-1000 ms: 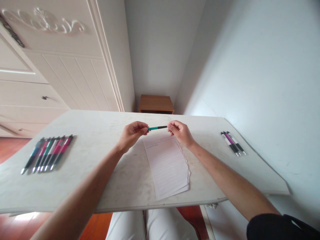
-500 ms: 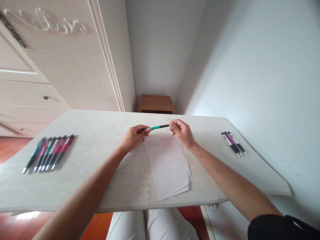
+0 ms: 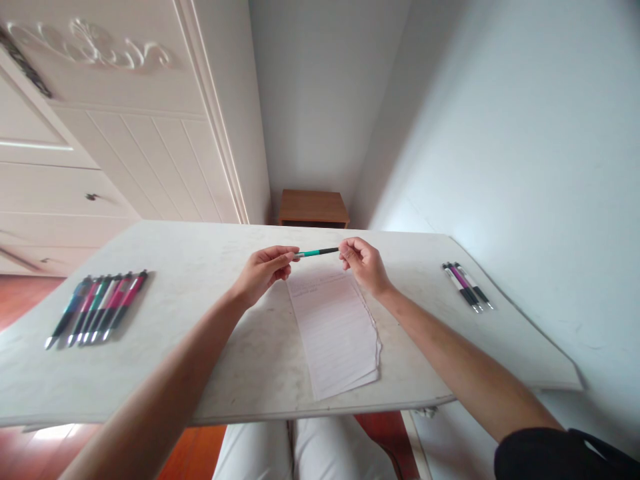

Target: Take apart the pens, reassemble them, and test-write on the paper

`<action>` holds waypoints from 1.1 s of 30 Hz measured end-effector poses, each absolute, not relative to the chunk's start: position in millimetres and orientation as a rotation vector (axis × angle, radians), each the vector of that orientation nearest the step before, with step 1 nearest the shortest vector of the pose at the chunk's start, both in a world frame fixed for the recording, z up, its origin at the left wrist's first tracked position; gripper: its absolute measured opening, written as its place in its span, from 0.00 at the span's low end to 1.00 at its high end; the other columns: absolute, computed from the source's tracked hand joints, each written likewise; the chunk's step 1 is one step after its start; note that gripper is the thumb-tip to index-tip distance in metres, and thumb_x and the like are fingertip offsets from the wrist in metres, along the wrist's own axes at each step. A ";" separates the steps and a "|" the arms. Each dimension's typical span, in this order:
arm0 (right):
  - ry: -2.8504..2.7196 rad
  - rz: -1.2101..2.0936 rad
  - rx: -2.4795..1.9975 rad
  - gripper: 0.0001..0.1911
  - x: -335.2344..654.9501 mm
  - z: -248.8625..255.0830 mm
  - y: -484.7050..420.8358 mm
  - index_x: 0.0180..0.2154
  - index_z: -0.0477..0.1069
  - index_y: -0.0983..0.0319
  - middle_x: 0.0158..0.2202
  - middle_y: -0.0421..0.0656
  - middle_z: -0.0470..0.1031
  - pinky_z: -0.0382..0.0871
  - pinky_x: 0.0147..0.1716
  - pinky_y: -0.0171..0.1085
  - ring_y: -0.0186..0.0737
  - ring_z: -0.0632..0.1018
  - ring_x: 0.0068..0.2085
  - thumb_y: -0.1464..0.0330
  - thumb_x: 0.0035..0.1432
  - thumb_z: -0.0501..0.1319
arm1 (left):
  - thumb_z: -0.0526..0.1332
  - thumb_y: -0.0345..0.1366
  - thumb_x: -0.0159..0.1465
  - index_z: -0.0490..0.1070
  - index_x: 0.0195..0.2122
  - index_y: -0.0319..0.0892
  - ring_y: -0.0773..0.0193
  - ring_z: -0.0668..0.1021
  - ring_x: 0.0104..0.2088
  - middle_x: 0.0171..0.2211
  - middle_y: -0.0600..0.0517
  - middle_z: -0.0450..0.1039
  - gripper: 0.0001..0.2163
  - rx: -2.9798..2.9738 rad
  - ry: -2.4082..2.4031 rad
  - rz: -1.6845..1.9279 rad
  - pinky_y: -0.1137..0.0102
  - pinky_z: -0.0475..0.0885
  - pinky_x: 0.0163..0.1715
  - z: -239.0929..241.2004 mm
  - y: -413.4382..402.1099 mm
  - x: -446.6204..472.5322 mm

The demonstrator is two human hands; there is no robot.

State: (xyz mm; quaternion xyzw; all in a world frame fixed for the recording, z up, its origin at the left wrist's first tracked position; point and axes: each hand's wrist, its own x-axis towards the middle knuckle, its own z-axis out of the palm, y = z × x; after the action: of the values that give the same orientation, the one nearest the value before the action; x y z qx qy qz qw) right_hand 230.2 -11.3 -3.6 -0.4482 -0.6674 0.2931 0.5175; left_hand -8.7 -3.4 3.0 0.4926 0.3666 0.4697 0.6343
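Note:
Between my two hands a green pen point(image 3: 313, 253) with a black grip is held level above the far edge of the paper. My left hand point(image 3: 265, 268) pinches its left end between thumb and fingers. At the other end, my right hand point(image 3: 363, 262) closes its fingertips over the pen's black-grip end, hiding the tip. Below lie a few lined sheets of paper point(image 3: 340, 340), slightly fanned, with some handwriting near the top.
On the left of the white table point(image 3: 240, 387) several colourful pens point(image 3: 103, 300) lie side by side. Three more pens point(image 3: 465, 287) rest at the right. A wall point(image 3: 550, 167) borders the table's right side, and a small wooden stand point(image 3: 314, 205) is beyond the far edge.
My left hand has shifted slightly left along the pen, baring more of its left end. My right hand and the pen stay nearly in place.

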 end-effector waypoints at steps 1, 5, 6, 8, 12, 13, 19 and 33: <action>-1.602 0.700 -1.081 0.19 230.4 -3.7 -11.2 0.33 0.68 0.60 0.27 0.39 0.71 0.67 0.26 0.33 0.32 0.72 0.24 0.51 0.63 0.57 | 0.73 0.40 0.50 0.78 0.40 0.35 0.72 0.69 0.23 0.26 0.52 0.73 0.19 1.138 0.852 1.076 0.73 0.64 0.24 3.0 -3.6 -9.0; -1.598 0.686 -1.102 0.20 230.7 -3.8 -11.3 0.33 0.68 0.60 0.27 0.39 0.72 0.67 0.26 0.33 0.33 0.72 0.24 0.49 0.62 0.57 | 0.74 0.40 0.48 0.74 0.47 0.37 0.70 0.71 0.24 0.27 0.53 0.73 0.25 1.179 0.885 1.086 0.74 0.64 0.24 4.6 -4.7 -9.1; -1.597 0.683 -1.103 0.20 230.7 -3.6 -11.4 0.33 0.68 0.60 0.27 0.40 0.72 0.67 0.26 0.33 0.33 0.73 0.24 0.49 0.62 0.57 | 0.73 0.42 0.50 0.74 0.48 0.37 0.70 0.71 0.24 0.27 0.52 0.73 0.26 1.185 0.899 1.076 0.74 0.64 0.23 5.2 -5.0 -8.8; -1.598 0.680 -1.099 0.20 230.4 -3.2 -11.7 0.33 0.68 0.60 0.27 0.40 0.72 0.67 0.26 0.34 0.33 0.73 0.24 0.50 0.62 0.57 | 0.70 0.48 0.53 0.74 0.46 0.36 0.70 0.70 0.22 0.24 0.52 0.72 0.25 1.201 0.938 1.045 0.74 0.62 0.21 6.1 -5.7 -7.9; -1.605 0.677 -1.096 0.20 229.7 -2.4 -12.2 0.33 0.68 0.60 0.27 0.40 0.72 0.67 0.25 0.34 0.33 0.72 0.24 0.50 0.62 0.57 | 0.63 0.57 0.57 0.73 0.32 0.37 0.75 0.61 0.15 0.23 0.51 0.71 0.23 1.282 1.011 0.979 0.75 0.49 0.14 5.4 -6.8 -7.6; -1.604 0.677 -1.096 0.20 229.5 -2.3 -12.4 0.33 0.68 0.60 0.26 0.40 0.72 0.67 0.25 0.34 0.33 0.72 0.24 0.49 0.62 0.57 | 0.63 0.58 0.57 0.71 0.29 0.38 0.75 0.60 0.14 0.22 0.52 0.70 0.23 1.300 1.022 0.968 0.75 0.47 0.14 4.8 -6.9 -8.1; -1.607 0.679 -1.094 0.20 229.8 -3.1 -12.7 0.32 0.68 0.60 0.27 0.39 0.72 0.67 0.25 0.34 0.33 0.72 0.24 0.50 0.62 0.57 | 0.64 0.54 0.58 0.74 0.27 0.38 0.75 0.56 0.14 0.14 0.56 0.62 0.21 1.382 0.993 0.946 0.74 0.45 0.15 3.0 -5.0 -13.1; -1.604 0.678 -1.092 0.20 230.5 -3.4 -11.5 0.33 0.68 0.60 0.27 0.40 0.72 0.67 0.25 0.34 0.33 0.72 0.24 0.49 0.62 0.57 | 0.63 0.57 0.57 0.74 0.33 0.38 0.74 0.63 0.15 0.25 0.50 0.74 0.23 1.338 1.029 0.921 0.75 0.51 0.12 7.5 -7.9 -9.3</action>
State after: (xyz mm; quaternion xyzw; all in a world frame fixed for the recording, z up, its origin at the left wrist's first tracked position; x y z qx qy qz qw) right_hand 230.5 -11.5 -3.4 -0.4550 -0.6680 0.2825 0.5167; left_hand -9.3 -7.9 7.5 0.5707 0.4387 0.3928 0.5723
